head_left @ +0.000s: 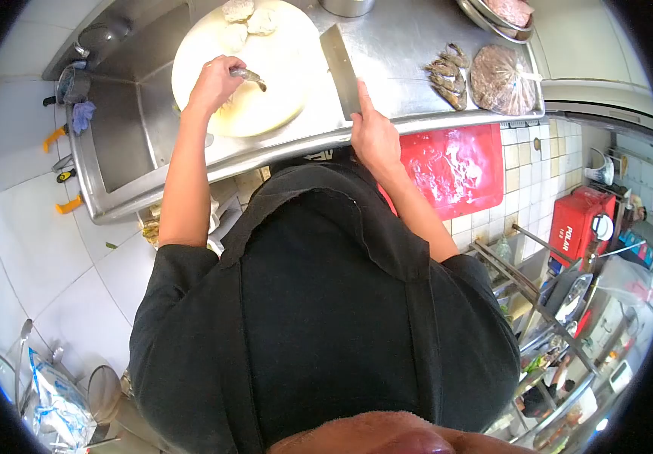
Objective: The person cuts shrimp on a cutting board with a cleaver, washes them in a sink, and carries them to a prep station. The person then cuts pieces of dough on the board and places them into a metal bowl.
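Observation:
My left hand (217,82) pinches a grey raw shrimp (249,77) over the round, pale cutting board (285,102). My right hand (376,135) is wrapped around the handle of a cleaver (339,66), whose broad blade points away from me, right of the board. Several whitish lumps (237,36) sit at the board's far side; I cannot tell what they are. A small pile of shrimp (447,76) lies on the steel counter to the right, beside a clear plastic bag (503,79) of brownish contents that I cannot make out.
A steel sink (126,129) lies left of the board, with orange-handled tools (55,138) hanging past its edge. At the back right stands a metal bowl (504,26) of pink meat. A red tub (455,170) is below the counter, and a red POLAR cooler (580,225) stands farther right.

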### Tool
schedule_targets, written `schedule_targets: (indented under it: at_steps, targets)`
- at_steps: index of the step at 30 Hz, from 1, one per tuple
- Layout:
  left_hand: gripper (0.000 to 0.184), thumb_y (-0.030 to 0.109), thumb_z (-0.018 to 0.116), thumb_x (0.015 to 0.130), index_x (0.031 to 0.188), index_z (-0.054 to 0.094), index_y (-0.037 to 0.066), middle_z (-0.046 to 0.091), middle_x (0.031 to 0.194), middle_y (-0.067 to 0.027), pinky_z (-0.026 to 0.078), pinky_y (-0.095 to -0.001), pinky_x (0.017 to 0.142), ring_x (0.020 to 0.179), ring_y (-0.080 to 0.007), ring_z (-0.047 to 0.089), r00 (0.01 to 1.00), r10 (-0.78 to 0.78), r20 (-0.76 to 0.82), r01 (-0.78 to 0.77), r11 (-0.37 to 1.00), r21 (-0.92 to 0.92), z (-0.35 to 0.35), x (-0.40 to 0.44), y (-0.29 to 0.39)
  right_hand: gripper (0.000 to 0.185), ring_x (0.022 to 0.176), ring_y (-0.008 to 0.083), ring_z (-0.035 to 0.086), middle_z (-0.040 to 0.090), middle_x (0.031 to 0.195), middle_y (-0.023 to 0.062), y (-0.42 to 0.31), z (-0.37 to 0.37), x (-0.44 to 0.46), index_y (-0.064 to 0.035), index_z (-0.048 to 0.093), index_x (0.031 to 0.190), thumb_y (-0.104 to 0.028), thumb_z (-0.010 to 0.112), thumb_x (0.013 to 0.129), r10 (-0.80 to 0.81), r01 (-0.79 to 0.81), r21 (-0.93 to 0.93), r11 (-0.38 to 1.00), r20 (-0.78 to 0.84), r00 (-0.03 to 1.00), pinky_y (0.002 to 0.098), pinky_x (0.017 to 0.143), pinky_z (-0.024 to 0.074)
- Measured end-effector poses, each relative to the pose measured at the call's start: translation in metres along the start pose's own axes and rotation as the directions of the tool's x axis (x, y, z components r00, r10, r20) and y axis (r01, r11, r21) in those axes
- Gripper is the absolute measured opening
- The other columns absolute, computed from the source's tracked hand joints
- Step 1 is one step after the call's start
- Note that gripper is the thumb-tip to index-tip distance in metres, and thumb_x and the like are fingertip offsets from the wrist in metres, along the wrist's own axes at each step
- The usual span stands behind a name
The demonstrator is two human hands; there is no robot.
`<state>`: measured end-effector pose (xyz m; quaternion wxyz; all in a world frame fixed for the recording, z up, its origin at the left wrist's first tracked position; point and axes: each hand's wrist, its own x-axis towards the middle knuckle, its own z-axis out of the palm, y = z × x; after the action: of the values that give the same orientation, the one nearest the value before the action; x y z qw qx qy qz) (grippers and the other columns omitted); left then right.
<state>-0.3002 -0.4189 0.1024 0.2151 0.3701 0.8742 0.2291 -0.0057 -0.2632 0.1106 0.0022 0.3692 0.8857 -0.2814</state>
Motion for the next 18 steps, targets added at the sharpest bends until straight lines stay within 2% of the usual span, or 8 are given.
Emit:
schedule_targets:
  at_steps: [3,5,6,9,13,14,17,18]
  targets:
    - [0.029,0.007,0.068,0.083,0.112,0.073,0.003,0.070,0.108,-0.0162,0.054,-0.0376,0.089,0.099,-0.0301,0.068,0.997,0.075,0.020,-0.076,0.996,0.043,-0.013,0.004,-0.006,0.068,0.086,0.0461,0.069,0.070,0.087,0.0269,-0.011,0.006,0.007,-0.0179,0.031,0.159,-0.017,0.056,0.095,-0.062,0.059,0.055,0.997,0.057,0.996,0.0571,0.082,0.0522]
    - [0.029,0.005,0.067,0.083,0.111,0.073,0.002,0.070,0.107,-0.0166,0.054,-0.0377,0.087,0.099,-0.0306,0.068,0.995,0.022,0.096,-0.024,1.000,0.020,-0.017,0.007,0.002,0.069,0.089,0.0463,0.069,0.070,0.088,0.0281,-0.019,0.013,0.017,-0.0187,0.030,0.159,-0.016,0.055,0.095,-0.103,0.096,0.074,0.993,0.101,0.990,0.0572,0.083,0.0520]
    - [0.029,0.005,0.066,0.082,0.111,0.073,0.002,0.070,0.107,-0.0168,0.054,-0.0378,0.086,0.098,-0.0309,0.068,0.990,-0.006,0.138,0.005,1.000,0.012,-0.018,0.007,0.008,0.070,0.091,0.0448,0.070,0.070,0.090,0.0281,-0.021,0.012,0.024,-0.0199,0.030,0.159,-0.014,0.054,0.094,-0.125,0.118,0.057,0.991,0.141,0.982,0.0560,0.083,0.0533]
    - [0.032,0.003,0.070,0.079,0.111,0.073,0.001,0.070,0.103,-0.0155,0.053,-0.0361,0.089,0.097,-0.0276,0.067,0.964,0.061,0.257,-0.084,0.993,0.078,-0.013,0.016,0.013,0.069,0.089,0.0428,0.071,0.071,0.091,0.0265,-0.016,-0.005,0.041,-0.0204,0.031,0.159,-0.013,0.053,0.094,-0.033,0.047,-0.080,0.996,0.166,0.986,0.0547,0.082,0.0545]
    - [0.032,0.002,0.071,0.076,0.108,0.073,0.001,0.070,0.104,-0.0161,0.053,-0.0373,0.089,0.098,-0.0295,0.067,0.936,0.167,0.308,-0.212,0.970,0.118,-0.003,0.022,0.021,0.066,0.086,0.0413,0.071,0.072,0.091,0.0241,0.022,-0.019,0.038,-0.0204,0.035,0.158,-0.015,0.055,0.095,0.009,-0.016,-0.138,0.990,-0.053,0.999,0.0535,0.080,0.0554]
    - [0.031,0.002,0.071,0.075,0.107,0.073,0.001,0.070,0.104,-0.0165,0.053,-0.0378,0.088,0.098,-0.0303,0.067,0.924,0.189,0.332,-0.246,0.959,0.139,0.002,0.028,0.020,0.067,0.086,0.0419,0.071,0.071,0.090,0.0246,0.026,-0.020,0.034,-0.0204,0.035,0.158,-0.016,0.057,0.094,0.010,-0.017,-0.087,0.996,-0.085,0.996,0.0537,0.080,0.0549]
    - [0.029,0.001,0.069,0.075,0.104,0.073,0.001,0.070,0.104,-0.0171,0.053,-0.0393,0.088,0.098,-0.0329,0.066,0.881,0.251,0.401,-0.340,0.925,0.170,0.010,0.040,0.026,0.067,0.084,0.0429,0.070,0.071,0.089,0.0248,0.011,-0.021,0.019,-0.0203,0.036,0.157,-0.017,0.058,0.094,0.006,-0.004,0.025,1.000,-0.060,0.998,0.0543,0.079,0.0543]
    - [0.028,0.001,0.069,0.076,0.103,0.073,0.001,0.070,0.104,-0.0173,0.053,-0.0399,0.088,0.098,-0.0339,0.066,0.865,0.270,0.423,-0.371,0.912,0.177,0.012,0.043,0.030,0.067,0.084,0.0432,0.070,0.071,0.089,0.0248,0.014,-0.015,0.020,-0.0206,0.036,0.157,-0.018,0.059,0.094,-0.043,0.043,-0.003,0.999,-0.040,0.998,0.0543,0.079,0.0542]
